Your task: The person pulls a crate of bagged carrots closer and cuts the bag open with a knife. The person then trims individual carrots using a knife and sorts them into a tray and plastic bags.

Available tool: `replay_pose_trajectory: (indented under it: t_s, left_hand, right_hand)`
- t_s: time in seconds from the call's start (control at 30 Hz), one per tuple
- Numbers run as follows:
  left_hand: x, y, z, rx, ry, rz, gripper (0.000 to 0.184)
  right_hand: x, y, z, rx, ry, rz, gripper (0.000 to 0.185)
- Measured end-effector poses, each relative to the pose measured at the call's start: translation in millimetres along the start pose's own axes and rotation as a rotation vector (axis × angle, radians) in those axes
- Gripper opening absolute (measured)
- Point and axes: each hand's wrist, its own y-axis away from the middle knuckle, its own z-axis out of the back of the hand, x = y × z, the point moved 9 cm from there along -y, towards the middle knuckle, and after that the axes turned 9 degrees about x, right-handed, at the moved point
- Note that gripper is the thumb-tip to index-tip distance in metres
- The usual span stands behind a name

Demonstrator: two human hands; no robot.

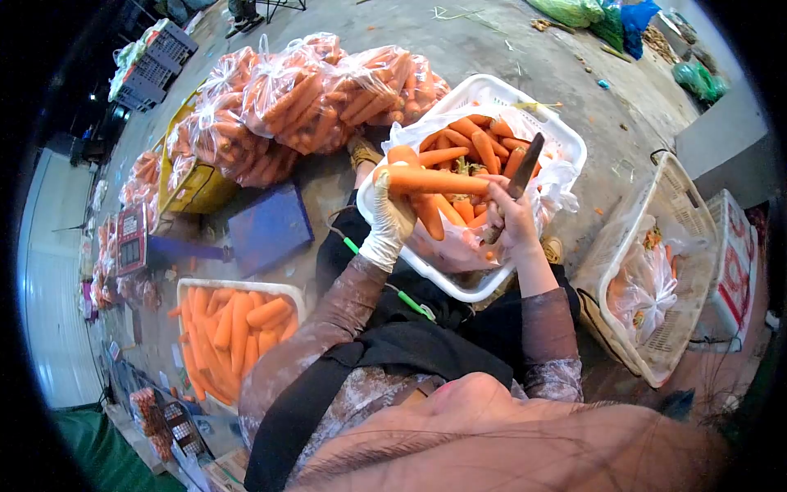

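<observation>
My left hand (387, 223), in a white glove, is wrapped around carrots. One long carrot (438, 180) lies across toward my right side, and another carrot (428, 215) hangs below it. My bare right hand (516, 217) is closed on a knife (526, 166), its dark blade pointing up and away from me. The right fingers also meet the far end of the long carrot. Both hands are over a white plastic basket (574, 156) lined with a plastic bag (551, 197) and filled with loose carrots (479, 135).
Clear bags of carrots (283, 94) are piled at the far left, by a yellow crate (199, 187). A blue scale platform (270, 228) and a smaller basket of carrots (236, 328) sit left. At right stands a beige crate (648, 353) with a tied plastic bag (653, 289).
</observation>
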Motion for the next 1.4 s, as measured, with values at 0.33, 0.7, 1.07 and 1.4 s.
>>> replay_pose_trajectory:
  t_s: [0.33, 0.7, 1.07, 1.4]
  left_hand:
    - [14, 27, -33, 0.035, 0.153, 0.191, 0.062]
    - [19, 28, -56, 0.120, 0.345, 0.235, 0.055]
    - [21, 14, -32, 0.053, 0.231, 0.401, 0.047]
    - [43, 35, -37, 0.170, -0.057, 0.512, 0.055]
  right_hand:
    - [30, 12, 0, 0.199, 0.310, 0.011, 0.028]
    - [-47, 8, -18, 0.097, 0.491, -0.253, 0.032]
    - [-55, 18, -21, 0.412, -0.756, -0.264, 0.050]
    - [-4, 26, -35, 0.183, 0.769, 0.071, 0.036]
